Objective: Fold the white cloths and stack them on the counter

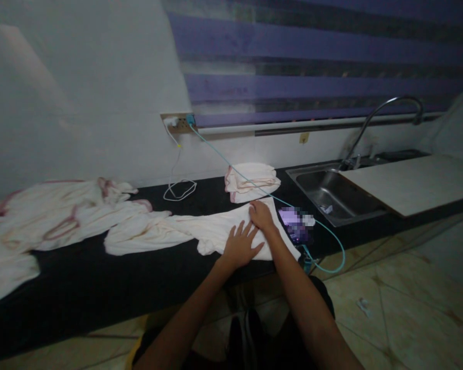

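A cream cloth (185,231) lies spread on the black counter (100,280) in front of me. My left hand (241,244) rests flat on its near right part, fingers apart. My right hand (260,215) presses on the cloth's far right edge, just beyond the left hand. A folded stack of similar cloths (251,180) sits behind my hands near the wall. A phone (295,226) with a lit screen lies right of the cloth, on a teal cable (332,239).
A heap of unfolded cream cloths with pink trim (46,218) covers the counter's left. A steel sink (332,192) with a tall faucet (374,121) is at right, partly under a white board (412,182). A wall socket (177,123) holds a white charger cable (179,187).
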